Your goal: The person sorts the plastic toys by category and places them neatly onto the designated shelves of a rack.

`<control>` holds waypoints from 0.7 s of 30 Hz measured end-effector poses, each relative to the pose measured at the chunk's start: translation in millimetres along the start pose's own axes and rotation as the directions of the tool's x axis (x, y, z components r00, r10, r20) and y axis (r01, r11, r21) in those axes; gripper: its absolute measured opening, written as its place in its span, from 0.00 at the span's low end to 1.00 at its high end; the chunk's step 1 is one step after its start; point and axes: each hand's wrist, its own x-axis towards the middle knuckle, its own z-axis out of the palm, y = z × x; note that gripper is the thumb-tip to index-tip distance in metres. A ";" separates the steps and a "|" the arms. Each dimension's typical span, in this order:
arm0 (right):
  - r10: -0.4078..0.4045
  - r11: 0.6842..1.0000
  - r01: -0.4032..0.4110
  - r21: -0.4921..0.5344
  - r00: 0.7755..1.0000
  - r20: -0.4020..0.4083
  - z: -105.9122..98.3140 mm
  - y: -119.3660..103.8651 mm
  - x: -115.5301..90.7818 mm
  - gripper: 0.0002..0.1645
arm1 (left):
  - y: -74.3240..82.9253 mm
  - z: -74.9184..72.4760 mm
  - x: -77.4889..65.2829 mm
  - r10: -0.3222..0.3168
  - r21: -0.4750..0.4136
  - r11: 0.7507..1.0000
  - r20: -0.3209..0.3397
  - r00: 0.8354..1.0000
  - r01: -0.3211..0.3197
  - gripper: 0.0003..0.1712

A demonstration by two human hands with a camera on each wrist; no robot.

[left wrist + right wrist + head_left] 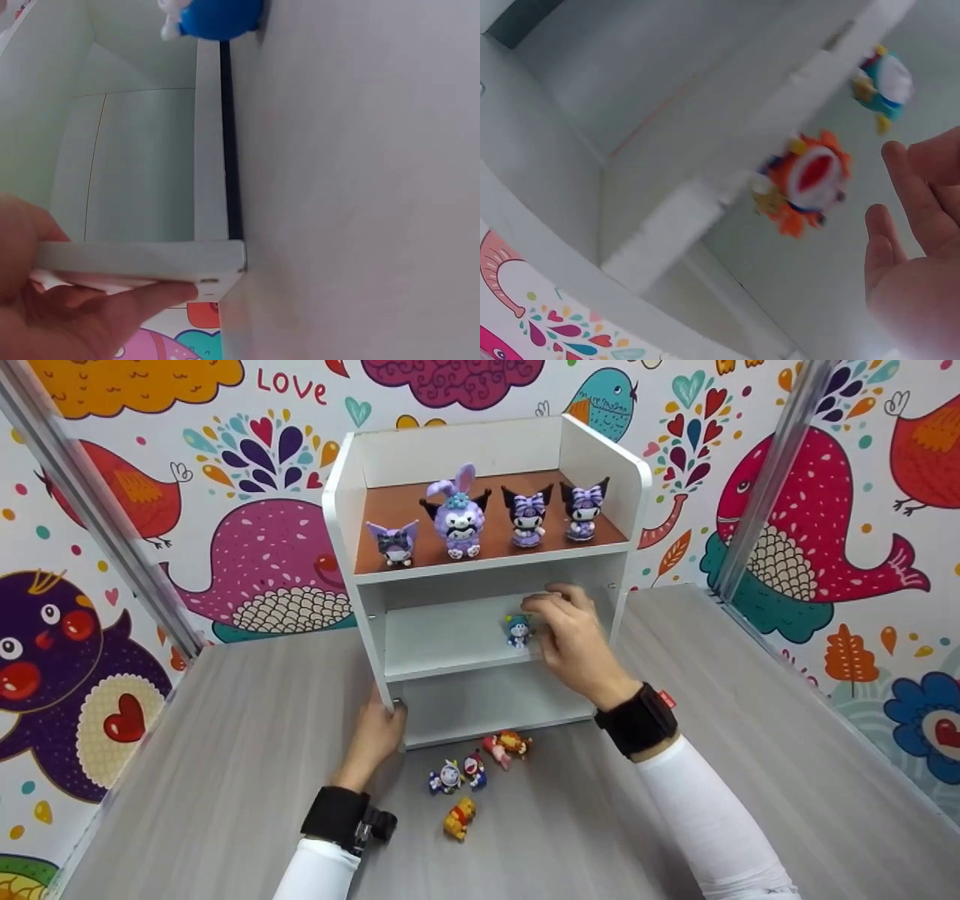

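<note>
My left hand (375, 735) grips the lower left side panel of the white shelf unit (480, 701); in the left wrist view its fingers (154, 300) lie along the panel's outer face. At the middle shelf my right hand (574, 641) is raised with loosely bent fingers and nothing in them. Just left of it, a small blue figurine (517, 631) with a green and yellow hat stands on that shelf. The right wrist view shows a teal-and-white figurine (885, 88) and an orange figurine (810, 184) near the shelf edge, apart from the fingertips. My hand hides the orange one in the head view.
On the brown top shelf stand several purple figurines (459, 521). A yellow bear figurine (459, 817), two blue-and-white figurines (448, 776) and a pink figurine (496, 751) beside an orange one lie on the grey table (615, 840). Patterned walls (285, 547) enclose the table.
</note>
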 end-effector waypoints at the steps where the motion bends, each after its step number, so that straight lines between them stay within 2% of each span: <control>1: -0.009 1.000 0.009 0.008 1.000 -0.021 -3.2 -2.7 -2.5 0.22 | 0.2 0.0 0.0 -0.001 0.001 1.000 -0.002 1.000 0.001 0.31; 4: -0.019 0.999 0.022 0.030 0.996 -0.088 -13.8 -10.9 -11.1 0.20 | 0.6 0.2 -0.2 -0.008 0.004 1.000 -0.003 1.000 0.008 0.31; 8: 0.007 0.996 0.009 0.086 0.983 -0.185 -27.0 -17.7 -21.7 0.18 | -0.1 0.8 0.1 -0.011 0.008 1.000 -0.008 1.000 0.011 0.29; 11: 0.020 0.993 0.006 0.118 0.976 -0.218 -32.1 -20.0 -27.5 0.17 | -1.4 1.0 0.7 -0.008 0.011 1.000 -0.011 1.000 0.008 0.29; 14: 0.001 0.992 0.023 0.122 0.982 -0.191 -31.5 -21.8 -30.5 0.15 | -2.6 0.8 1.5 0.013 0.021 1.000 -0.021 1.000 -0.013 0.29; 17: -0.043 0.992 0.057 0.113 0.992 -0.122 -26.3 -25.0 -32.3 0.15 | -2.7 1.0 1.6 0.034 0.029 0.999 -0.029 0.999 -0.033 0.28; 21: -0.109 0.989 0.110 0.098 0.994 -0.023 -12.3 -31.3 -38.4 0.15 | -2.9 2.0 1.8 0.029 0.031 0.999 -0.012 1.000 -0.029 0.28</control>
